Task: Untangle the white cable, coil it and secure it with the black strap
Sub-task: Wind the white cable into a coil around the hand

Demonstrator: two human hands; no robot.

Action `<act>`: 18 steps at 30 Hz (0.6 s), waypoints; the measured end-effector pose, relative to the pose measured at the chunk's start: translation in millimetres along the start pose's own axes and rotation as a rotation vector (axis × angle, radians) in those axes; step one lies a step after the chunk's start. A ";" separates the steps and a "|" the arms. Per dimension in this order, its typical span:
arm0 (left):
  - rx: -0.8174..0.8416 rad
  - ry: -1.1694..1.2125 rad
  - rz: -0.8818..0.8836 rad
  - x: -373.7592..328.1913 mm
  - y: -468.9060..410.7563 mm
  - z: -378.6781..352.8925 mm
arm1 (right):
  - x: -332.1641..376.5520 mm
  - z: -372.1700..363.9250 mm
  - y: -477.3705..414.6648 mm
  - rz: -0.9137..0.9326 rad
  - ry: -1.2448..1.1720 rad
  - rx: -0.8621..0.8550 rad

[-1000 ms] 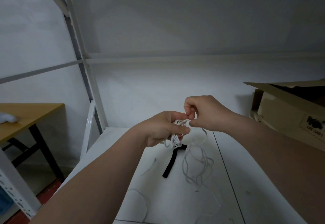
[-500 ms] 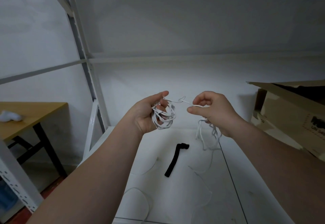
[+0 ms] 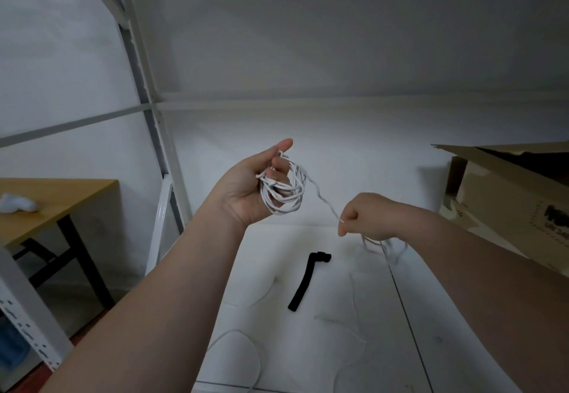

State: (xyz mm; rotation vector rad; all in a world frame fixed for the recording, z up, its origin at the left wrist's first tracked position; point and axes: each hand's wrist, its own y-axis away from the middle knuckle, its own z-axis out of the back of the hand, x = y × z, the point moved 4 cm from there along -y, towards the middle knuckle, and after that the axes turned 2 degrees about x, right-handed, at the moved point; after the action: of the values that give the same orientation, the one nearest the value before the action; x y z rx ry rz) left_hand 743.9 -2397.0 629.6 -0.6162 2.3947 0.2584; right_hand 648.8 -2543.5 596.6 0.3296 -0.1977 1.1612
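Head cam: just pulled wider apart, so still mid-untangle. Gripping looped thin white cable (image 3: 283,195) in curled left hand (image 3: 246,189), pinching a taut strand with right hand (image 3: 369,217). Leaving flat black fabric strap (image 3: 304,281) on white shelf (image 3: 308,346).

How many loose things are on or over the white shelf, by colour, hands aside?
White: 1, the white cable
Black: 1, the black strap
Brown: 1, the cardboard box
Total: 3
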 end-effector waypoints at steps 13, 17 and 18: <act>-0.445 -0.642 -0.717 -19.9 -5.6 12.1 | 57.4 -16.8 27.2 0.266 -0.477 0.119; -0.370 -1.554 -0.683 -10.3 -4.5 9.3 | 56.9 -8.0 27.3 0.286 -0.534 0.172; -0.319 -1.689 -0.598 -5.2 -3.9 8.8 | 54.7 -3.7 26.6 0.285 -0.576 0.148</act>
State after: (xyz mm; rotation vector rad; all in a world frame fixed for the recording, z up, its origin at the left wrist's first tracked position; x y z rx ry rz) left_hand 754.1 -2395.6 626.0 -0.7418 0.5239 0.5772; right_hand 645.5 -2485.4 614.7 0.7852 -0.6812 1.3421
